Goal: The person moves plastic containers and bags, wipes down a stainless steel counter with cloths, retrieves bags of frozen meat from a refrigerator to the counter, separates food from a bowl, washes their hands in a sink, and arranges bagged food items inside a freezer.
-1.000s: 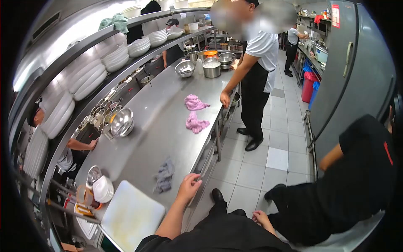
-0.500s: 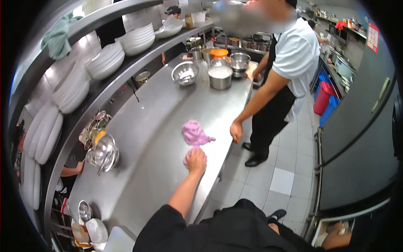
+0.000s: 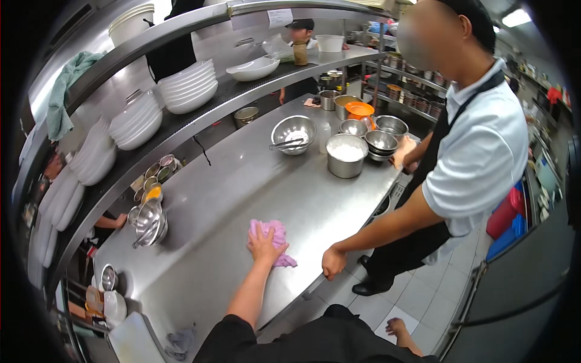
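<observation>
My left hand (image 3: 262,245) lies on a bunched pink cloth (image 3: 279,236) on the steel table (image 3: 212,242), its fingers spread over the cloth. Only one pink heap shows; whether a second cloth is under it I cannot tell. My right hand (image 3: 396,327) hangs low over the floor tiles at the bottom right, touching nothing, with its fingers partly curled. A grey cloth (image 3: 180,343) lies near the table's bottom edge, beside a white cutting board (image 3: 134,340).
A co-worker (image 3: 478,145) stands at the table's right edge, one fist on it. Metal bowls (image 3: 293,134) and a pot of white contents (image 3: 347,154) stand at the far end. White bowls (image 3: 187,88) line the shelf at left; a fridge (image 3: 514,320) is at right.
My left hand has gone from beside the table to the pink cloths, where two separate heaps now show as one. The view has shifted toward the far end, and the co-worker appears nearer.
</observation>
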The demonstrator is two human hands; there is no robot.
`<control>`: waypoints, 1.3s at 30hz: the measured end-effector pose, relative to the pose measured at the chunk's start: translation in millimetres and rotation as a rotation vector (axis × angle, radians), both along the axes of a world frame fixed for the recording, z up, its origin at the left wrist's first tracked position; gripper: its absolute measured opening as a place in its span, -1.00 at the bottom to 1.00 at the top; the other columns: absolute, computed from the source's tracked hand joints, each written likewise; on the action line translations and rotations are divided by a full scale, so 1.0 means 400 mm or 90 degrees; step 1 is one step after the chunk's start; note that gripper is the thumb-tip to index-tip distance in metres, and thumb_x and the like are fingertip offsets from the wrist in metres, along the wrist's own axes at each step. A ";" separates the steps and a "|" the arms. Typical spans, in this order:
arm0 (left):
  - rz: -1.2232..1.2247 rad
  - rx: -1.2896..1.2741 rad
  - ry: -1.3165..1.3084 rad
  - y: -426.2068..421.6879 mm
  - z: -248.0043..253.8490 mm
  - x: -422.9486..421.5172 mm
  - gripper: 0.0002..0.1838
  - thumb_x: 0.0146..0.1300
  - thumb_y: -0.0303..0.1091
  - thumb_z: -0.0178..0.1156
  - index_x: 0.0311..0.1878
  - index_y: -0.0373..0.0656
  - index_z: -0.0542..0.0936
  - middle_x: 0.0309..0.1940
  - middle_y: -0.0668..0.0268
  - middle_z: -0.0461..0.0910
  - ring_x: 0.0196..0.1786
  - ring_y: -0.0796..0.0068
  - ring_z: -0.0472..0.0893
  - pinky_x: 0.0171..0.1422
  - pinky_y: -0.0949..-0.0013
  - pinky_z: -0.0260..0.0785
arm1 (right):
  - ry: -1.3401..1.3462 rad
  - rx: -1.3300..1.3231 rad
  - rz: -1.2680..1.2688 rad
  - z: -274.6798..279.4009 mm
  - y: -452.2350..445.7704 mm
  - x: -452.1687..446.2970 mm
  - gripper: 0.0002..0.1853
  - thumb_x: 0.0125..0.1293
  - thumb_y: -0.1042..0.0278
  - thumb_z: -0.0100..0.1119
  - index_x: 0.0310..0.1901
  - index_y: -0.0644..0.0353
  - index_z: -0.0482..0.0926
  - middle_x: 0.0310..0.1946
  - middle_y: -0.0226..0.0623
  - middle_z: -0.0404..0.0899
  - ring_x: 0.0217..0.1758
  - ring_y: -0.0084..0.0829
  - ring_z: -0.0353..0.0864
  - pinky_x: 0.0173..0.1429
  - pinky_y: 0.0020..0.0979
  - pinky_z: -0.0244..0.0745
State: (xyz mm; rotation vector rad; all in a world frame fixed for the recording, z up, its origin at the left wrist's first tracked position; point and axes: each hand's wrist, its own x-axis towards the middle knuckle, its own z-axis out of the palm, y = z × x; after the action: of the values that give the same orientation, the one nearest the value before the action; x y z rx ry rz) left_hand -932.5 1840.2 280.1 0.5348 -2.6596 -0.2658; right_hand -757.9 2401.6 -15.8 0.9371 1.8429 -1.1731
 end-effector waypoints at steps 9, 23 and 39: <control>-0.054 0.130 -0.104 0.021 -0.040 -0.017 -0.38 0.02 -0.04 0.38 0.23 0.15 0.55 0.49 0.12 0.14 0.49 -0.03 0.16 0.48 -0.01 0.10 | 0.072 -0.202 0.716 0.312 -0.288 -0.341 -0.57 0.38 -0.12 0.07 -0.13 0.12 0.64 -0.46 -0.41 0.61 -0.42 -0.49 0.53 -0.32 -0.39 0.45; 0.362 0.221 0.067 -0.287 -0.122 0.565 -0.45 0.33 -0.07 0.18 0.27 -0.23 0.46 0.45 -0.05 0.19 0.49 -0.05 0.16 0.52 0.06 0.04 | 1.037 0.057 0.753 0.617 -1.214 -0.599 -0.23 -0.08 0.17 0.39 0.27 0.10 0.41 0.29 0.09 0.29 0.40 0.15 0.19 0.49 0.13 -0.01; 0.459 0.069 -0.107 -0.237 -0.131 0.574 -0.34 0.24 -0.06 0.21 0.33 -0.20 0.38 0.41 -0.02 0.25 0.49 -0.06 0.16 0.56 -0.12 -0.11 | 0.995 0.325 0.659 0.583 -1.910 -1.569 -0.36 0.15 -0.07 0.25 0.22 0.06 0.41 0.13 0.00 0.47 0.20 0.06 0.45 0.25 0.05 0.31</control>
State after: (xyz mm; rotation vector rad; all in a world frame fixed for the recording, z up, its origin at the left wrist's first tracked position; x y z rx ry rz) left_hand -702.9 1745.5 227.7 1.5441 -2.4107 -0.1480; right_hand -1385.5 1637.6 217.2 -1.1560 3.1706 -0.6281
